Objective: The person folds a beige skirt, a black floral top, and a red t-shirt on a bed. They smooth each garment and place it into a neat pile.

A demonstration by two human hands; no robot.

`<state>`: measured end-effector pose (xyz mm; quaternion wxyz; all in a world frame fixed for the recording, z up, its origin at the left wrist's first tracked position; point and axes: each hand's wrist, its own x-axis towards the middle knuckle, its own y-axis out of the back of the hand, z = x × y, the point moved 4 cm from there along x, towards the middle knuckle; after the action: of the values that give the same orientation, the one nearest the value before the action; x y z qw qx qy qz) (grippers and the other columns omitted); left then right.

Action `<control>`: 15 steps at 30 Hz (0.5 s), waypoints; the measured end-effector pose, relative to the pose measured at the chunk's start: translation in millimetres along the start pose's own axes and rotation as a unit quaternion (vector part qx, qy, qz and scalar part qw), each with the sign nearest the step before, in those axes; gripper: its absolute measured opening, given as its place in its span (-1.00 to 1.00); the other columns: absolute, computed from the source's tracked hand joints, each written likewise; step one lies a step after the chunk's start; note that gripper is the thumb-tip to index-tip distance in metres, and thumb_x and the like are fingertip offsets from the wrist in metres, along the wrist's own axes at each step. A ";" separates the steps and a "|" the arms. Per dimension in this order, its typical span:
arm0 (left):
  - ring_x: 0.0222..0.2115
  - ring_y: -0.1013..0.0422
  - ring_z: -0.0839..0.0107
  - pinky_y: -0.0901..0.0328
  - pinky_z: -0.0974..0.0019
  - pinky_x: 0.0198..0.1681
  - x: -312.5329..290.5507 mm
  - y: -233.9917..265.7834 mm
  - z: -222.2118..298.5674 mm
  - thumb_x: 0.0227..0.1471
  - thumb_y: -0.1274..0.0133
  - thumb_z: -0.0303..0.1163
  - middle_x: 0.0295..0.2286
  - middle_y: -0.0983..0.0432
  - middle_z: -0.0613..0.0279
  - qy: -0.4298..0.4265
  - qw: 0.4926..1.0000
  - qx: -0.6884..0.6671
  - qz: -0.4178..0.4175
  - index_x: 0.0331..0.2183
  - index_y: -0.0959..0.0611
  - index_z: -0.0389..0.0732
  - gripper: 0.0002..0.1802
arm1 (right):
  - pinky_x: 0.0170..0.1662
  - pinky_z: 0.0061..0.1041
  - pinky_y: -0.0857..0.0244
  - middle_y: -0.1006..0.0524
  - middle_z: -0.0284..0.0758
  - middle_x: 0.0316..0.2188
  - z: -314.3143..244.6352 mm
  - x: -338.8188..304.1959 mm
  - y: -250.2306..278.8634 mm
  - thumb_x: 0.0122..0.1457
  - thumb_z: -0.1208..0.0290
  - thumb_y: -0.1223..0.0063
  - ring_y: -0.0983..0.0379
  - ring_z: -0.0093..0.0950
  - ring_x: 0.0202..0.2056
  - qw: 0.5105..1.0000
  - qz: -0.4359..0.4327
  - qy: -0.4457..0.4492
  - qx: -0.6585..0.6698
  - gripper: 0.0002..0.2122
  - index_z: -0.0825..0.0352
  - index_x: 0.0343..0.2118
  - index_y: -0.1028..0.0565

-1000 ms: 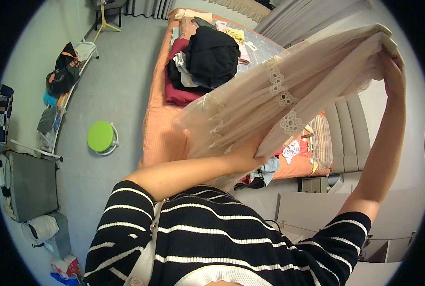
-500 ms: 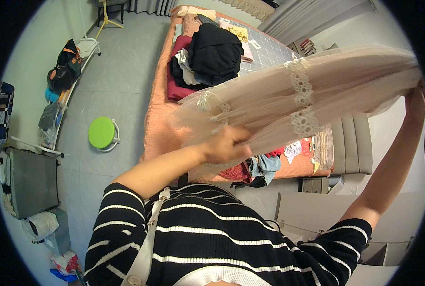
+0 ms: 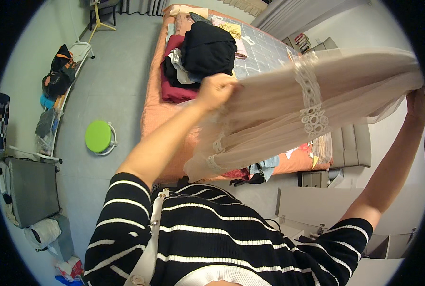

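A pale pink tulle skirt (image 3: 274, 105) with white lace bands is stretched sideways in the air above the bed. My right hand (image 3: 416, 102), raised at the far right, is closed round its gathered end. At the upper left part of the fabric my left hand (image 3: 216, 90) is closed, its curled fingers on the tulle. The skirt's lower left end hangs loose, close in front of my striped top. Part of the bed and some clothes lie hidden behind the sheer cloth.
Black folded clothes (image 3: 208, 50) are piled on dark red cloth on the orange-covered bed (image 3: 153, 114). More clothes (image 3: 265, 168) lie at its near edge. A green stool (image 3: 98, 136) stands on the floor to the left, near a white rack (image 3: 65, 95) with bags. A grey headboard (image 3: 355, 145) is at the right.
My left hand has moved up and away from me, from the middle of the skirt to its upper edge. The loose end has swung lower. My right hand stays nearly in place.
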<state>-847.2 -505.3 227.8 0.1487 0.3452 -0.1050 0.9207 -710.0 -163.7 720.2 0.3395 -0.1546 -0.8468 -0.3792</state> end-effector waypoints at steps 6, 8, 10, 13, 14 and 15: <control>-0.46 -0.46 0.43 -0.31 0.42 -0.40 12.2 77.6 2.9 -0.15 -0.17 -0.42 -0.48 -0.56 0.17 -0.057 0.980 0.173 -0.075 -0.42 -0.66 -0.25 -0.85 | 0.12 -0.42 -0.16 -0.42 -0.28 -0.04 61.7 -20.3 6.6 0.19 0.38 0.04 -0.31 -0.44 0.03 0.988 -0.025 -0.147 -0.043 -0.66 0.34 0.03 -0.35; -0.52 -0.43 0.47 -0.29 0.42 -0.43 15.6 96.5 0.4 -0.19 -0.22 -0.39 -0.55 -0.54 0.20 0.078 0.987 0.126 -0.059 -0.45 -0.66 -0.25 -0.82 | 0.12 -0.43 -0.14 -0.41 -0.28 -0.03 63.3 -23.8 -8.1 0.19 0.37 0.04 -0.30 -0.45 0.03 0.985 -0.046 -0.159 -0.055 -0.64 0.34 0.04 -0.34; -0.58 -0.39 0.50 -0.27 0.41 -0.48 16.7 100.8 11.7 -0.24 -0.27 -0.36 -0.63 -0.50 0.23 0.092 0.976 0.179 -0.087 -0.56 -0.63 -0.27 -0.80 | 0.13 -0.44 -0.13 -0.40 -0.28 -0.02 63.0 -24.6 -22.5 0.18 0.35 0.03 -0.29 -0.45 0.04 0.980 -0.061 -0.177 -0.067 -0.63 0.35 0.04 -0.34; -0.59 -0.37 0.51 -0.25 0.41 -0.49 15.4 108.1 16.0 -0.21 -0.25 -0.33 -0.63 -0.48 0.23 0.102 0.967 0.178 -0.151 -0.62 -0.57 -0.28 -0.76 | 0.11 -0.44 -0.14 -0.41 -0.28 -0.04 61.7 -18.2 -28.3 0.18 0.31 0.02 -0.30 -0.45 0.03 0.981 -0.063 -0.158 -0.094 -0.62 0.35 0.04 -0.34; -0.59 -0.36 0.51 -0.25 0.41 -0.49 16.8 112.8 18.9 -0.20 -0.25 -0.32 -0.63 -0.48 0.24 0.092 0.969 0.178 -0.146 -0.61 -0.56 -0.28 -0.75 | 0.10 -0.42 -0.15 -0.43 -0.28 -0.06 64.1 -14.9 -25.7 0.18 0.28 0.01 -0.31 -0.44 0.01 0.981 -0.067 -0.150 -0.106 -0.61 0.34 0.03 -0.34; -0.59 -0.36 0.51 -0.25 0.41 -0.48 19.3 118.0 24.6 -0.19 -0.24 -0.31 -0.62 -0.48 0.25 0.082 0.970 0.178 -0.141 -0.60 -0.56 -0.28 -0.75 | 0.10 -0.42 -0.16 -0.43 -0.28 -0.06 66.4 -13.0 -24.1 0.18 0.27 0.01 -0.32 -0.44 0.01 0.980 -0.069 -0.146 -0.113 -0.61 0.34 0.03 -0.35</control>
<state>-887.1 -618.9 248.1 0.2213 0.3007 0.1234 0.9194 -743.5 -130.1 666.3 0.1652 -0.1866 -0.8479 -0.4680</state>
